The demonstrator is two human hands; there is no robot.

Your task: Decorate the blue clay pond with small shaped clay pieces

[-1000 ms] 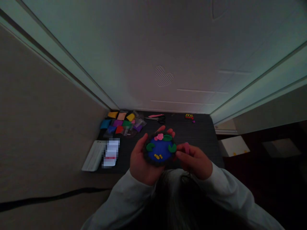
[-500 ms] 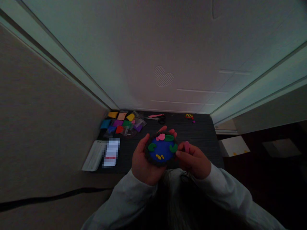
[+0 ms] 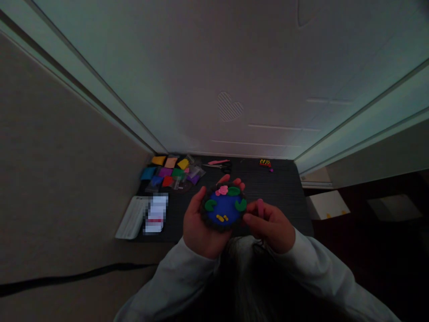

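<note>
A round clay pond model (image 3: 224, 209) rests in my left hand (image 3: 203, 232), its fingers and thumb curved around the dark rim. The model has a blue middle, green lily pads (image 3: 240, 205), a pink flower (image 3: 222, 191) and two small yellow pieces (image 3: 220, 218). My right hand (image 3: 273, 228) is closed, with a pink stick-like tool (image 3: 260, 207) between its fingers. Its thumb and fingertips are at the model's right rim; whether they press on it I cannot tell. The tool's lower end is hidden by the hand.
Bags of coloured clay (image 3: 165, 172) lie at the back left of the dark table (image 3: 271, 190). Scissors (image 3: 217, 166) and a pink strip (image 3: 218, 161) lie near the wall. At the back right is a small red-and-yellow piece (image 3: 264, 163). A phone (image 3: 156, 214) lies at the left.
The clay pond model and my left hand shifted slightly right, then back left. My right hand stays beside the rim with the pink tool, its thumb a little lower.
</note>
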